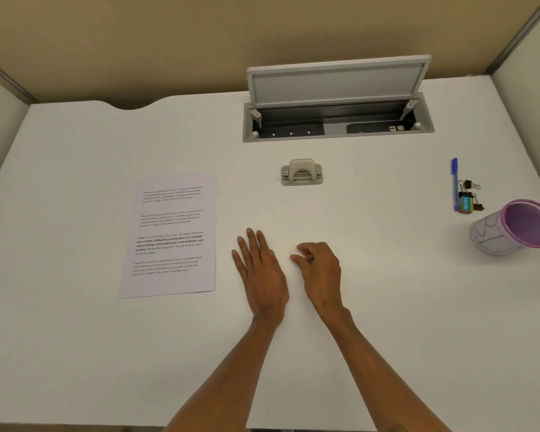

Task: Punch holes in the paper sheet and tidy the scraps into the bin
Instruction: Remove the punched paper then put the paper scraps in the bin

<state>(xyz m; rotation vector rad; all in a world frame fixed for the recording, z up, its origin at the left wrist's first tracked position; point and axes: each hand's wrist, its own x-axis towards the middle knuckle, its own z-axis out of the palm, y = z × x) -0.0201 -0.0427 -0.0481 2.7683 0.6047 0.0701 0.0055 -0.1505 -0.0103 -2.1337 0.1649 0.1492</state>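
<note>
Person is standing at the white tabletop (387, 291), both forearms reaching in from the near edge and the hands sitting side by side near the middle. Left hand (259, 269) is lying flat, fingers straight and slightly spread, holding nothing. Right hand (320, 269) is curling its fingers in toward the thumb; whether it is pinching a scrap or nothing, cannot tell, since white bits on white would not show. Paper sheet (172, 235) is lying flat to the left of the left hand, close but not touching, with its long axis running away from the person and leaning slightly. The left hand is clearly the nearer one. Punched holes on the sheet are too small to tell. Hole punch (301, 172) is sitting straight ahead beyond both hands, long axis across, roughly as near to one hand as the other. Bin (512, 227), purple-rimmed mesh, is sitting well apart at the far right and looking tilted, so the right hand is likely suiting it. Pen (455, 182) and binder clips (469, 188) are crowding just behind the bin. An open cable tray (337, 120) is sitting behind the punch. Bare surface is lying between the hands and the sheet, the punch and the bin.
</note>
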